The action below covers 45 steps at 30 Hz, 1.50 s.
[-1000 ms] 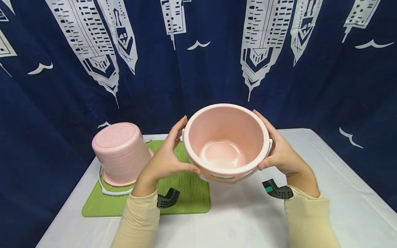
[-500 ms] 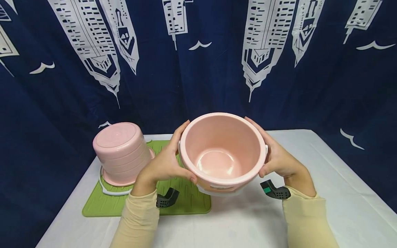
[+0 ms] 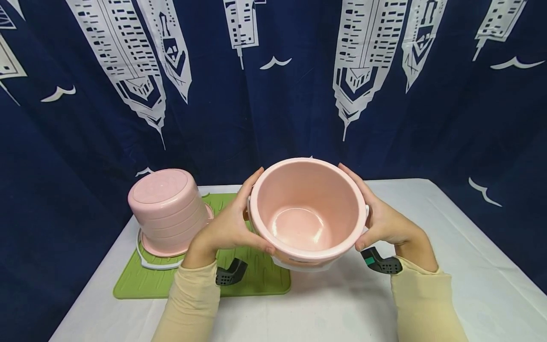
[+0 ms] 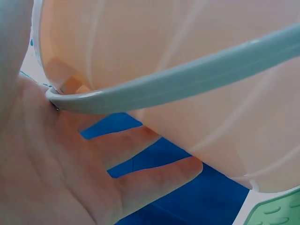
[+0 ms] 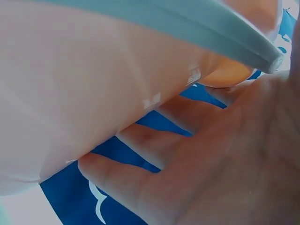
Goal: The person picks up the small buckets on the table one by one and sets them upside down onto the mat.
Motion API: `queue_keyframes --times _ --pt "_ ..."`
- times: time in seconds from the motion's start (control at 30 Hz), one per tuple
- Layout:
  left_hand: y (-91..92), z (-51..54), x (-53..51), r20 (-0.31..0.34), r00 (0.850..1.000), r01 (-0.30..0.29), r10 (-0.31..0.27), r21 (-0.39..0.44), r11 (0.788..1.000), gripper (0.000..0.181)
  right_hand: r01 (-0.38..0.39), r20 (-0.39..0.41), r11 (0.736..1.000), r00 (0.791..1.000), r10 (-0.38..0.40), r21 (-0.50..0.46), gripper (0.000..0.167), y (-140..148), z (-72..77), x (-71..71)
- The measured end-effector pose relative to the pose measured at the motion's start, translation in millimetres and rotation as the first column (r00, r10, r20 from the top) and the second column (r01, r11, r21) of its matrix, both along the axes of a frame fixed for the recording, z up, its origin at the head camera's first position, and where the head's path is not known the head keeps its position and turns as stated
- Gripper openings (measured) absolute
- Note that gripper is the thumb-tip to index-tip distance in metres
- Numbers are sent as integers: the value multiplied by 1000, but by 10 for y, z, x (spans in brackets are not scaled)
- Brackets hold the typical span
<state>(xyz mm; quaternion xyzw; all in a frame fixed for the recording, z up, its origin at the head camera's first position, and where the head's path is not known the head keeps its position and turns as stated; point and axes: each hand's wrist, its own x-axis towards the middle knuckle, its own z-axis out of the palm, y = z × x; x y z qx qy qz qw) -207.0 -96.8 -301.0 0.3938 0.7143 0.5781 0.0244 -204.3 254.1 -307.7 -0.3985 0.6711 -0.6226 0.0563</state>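
A pink bucket (image 3: 307,204) is held above the table in the head view, its mouth tilted toward me and its inside bare. My left hand (image 3: 231,223) grips its left side, thumb at the near rim and fingers spread along the outer wall. On the opposite side my right hand (image 3: 386,221) holds it the same way. The bucket's pale handle (image 4: 164,89) hangs across its underside in both wrist views. To the left, a second pink bucket (image 3: 166,209) stands upside down, with its white handle (image 3: 158,264) lying at its base.
Beneath the upturned bucket lies a green ridged mat (image 3: 256,280) on the white table (image 3: 325,313). A dark blue curtain (image 3: 273,109) with white building prints hangs behind the table. Black wrist mounts (image 3: 231,272) sit on both cream sleeves.
The held bucket has come down and slightly left over the first half second, then shifted a little right. Both hands moved with it and kept their hold. The upturned bucket stays in place.
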Motion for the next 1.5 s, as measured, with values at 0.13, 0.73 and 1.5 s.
queue_keyframes --times 0.13,0.73,1.5 --pt "-17 7 -1 -16 1000 -8 8 10 1000 144 -6 -21 1000 1000 6 -20 147 -41 -7 -1" --pt "-18 16 -4 -75 996 -42 43 13 999 148 18 3 993 1000 -18 -117 145 -132 -48 -46" --pt "92 -40 -56 -86 996 -23 28 59 998 137 -47 40 914 997 69 -402 137 -99 -152 -116"
